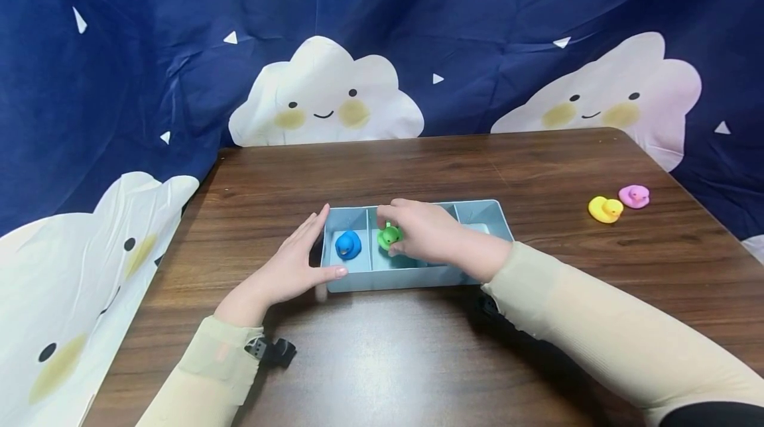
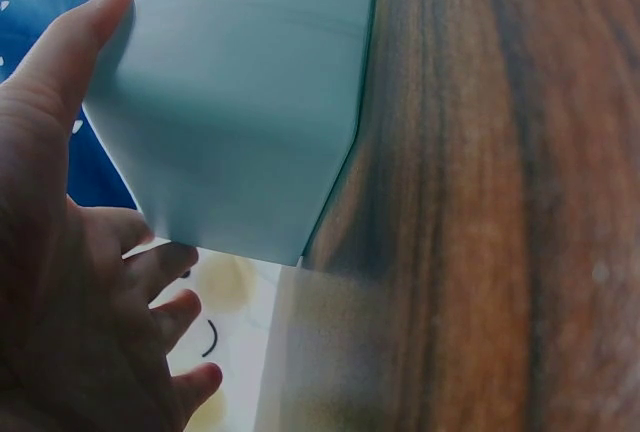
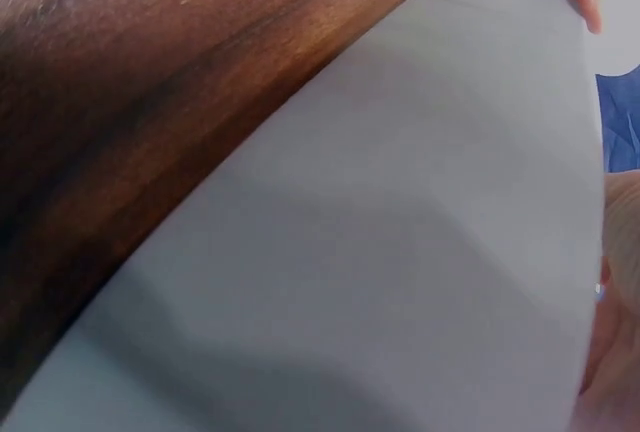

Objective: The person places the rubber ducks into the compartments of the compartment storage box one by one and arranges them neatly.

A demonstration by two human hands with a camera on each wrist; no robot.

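A light blue divided box [image 1: 418, 276] lies on the wooden table. A blue rubber duck [image 1: 348, 245] sits in its leftmost compartment. In the compartment beside it is a green rubber duck [image 1: 389, 236], which my right hand [image 1: 432, 231] pinches between thumb and fingers. My left hand [image 1: 292, 261] spans the box's left end with straight, spread fingers; its thumb touches the front wall. In the left wrist view, the thumb [image 2: 85, 37] lies against the box wall [image 2: 240, 102]. Only the box's outer wall [image 3: 400, 222] fills most of the right wrist view; the ducks are hidden there.
A yellow rubber duck [image 1: 605, 209] and a pink rubber duck [image 1: 635, 196] stand close together at the table's right. Behind the wooden table [image 1: 358, 175] hangs a dark blue cloth [image 1: 465, 9] printed with white clouds.
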